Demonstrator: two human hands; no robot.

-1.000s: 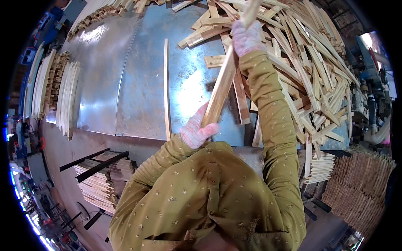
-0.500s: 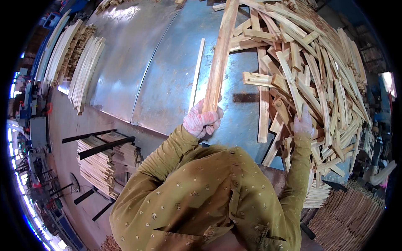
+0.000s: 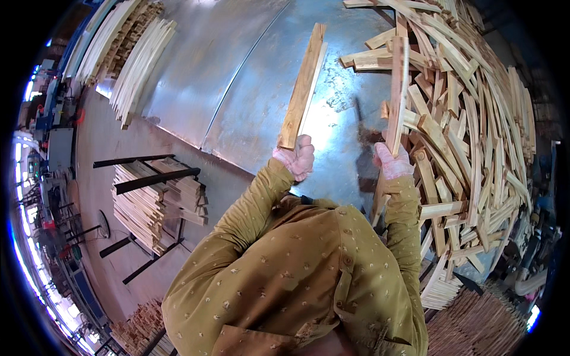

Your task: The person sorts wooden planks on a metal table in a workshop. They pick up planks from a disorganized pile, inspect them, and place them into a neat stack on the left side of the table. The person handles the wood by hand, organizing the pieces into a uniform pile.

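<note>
My left hand (image 3: 298, 159), in a pale stained glove, is closed round the near end of a wooden slat (image 3: 301, 89). That slat points away from me above the metal table. A paler narrow strip (image 3: 315, 80) shows along its right edge; I cannot tell whether it lies on the table. Off to the right, my right hand (image 3: 393, 162), also gloved, grips the lower end of a second wooden slat (image 3: 398, 89), tilted up beside the heap of loose slats (image 3: 460, 136).
The heap covers the right of the metal table (image 3: 243, 113). Neat stacks of slats (image 3: 142, 68) stand at the far left. Below them a black metal rack (image 3: 155, 181) carries more slats. Another stack (image 3: 475, 320) is at the lower right.
My right hand has come out of the heap to the left, now with a slat in it. The left hand's slat reaches less far up the view. The view has shifted.
</note>
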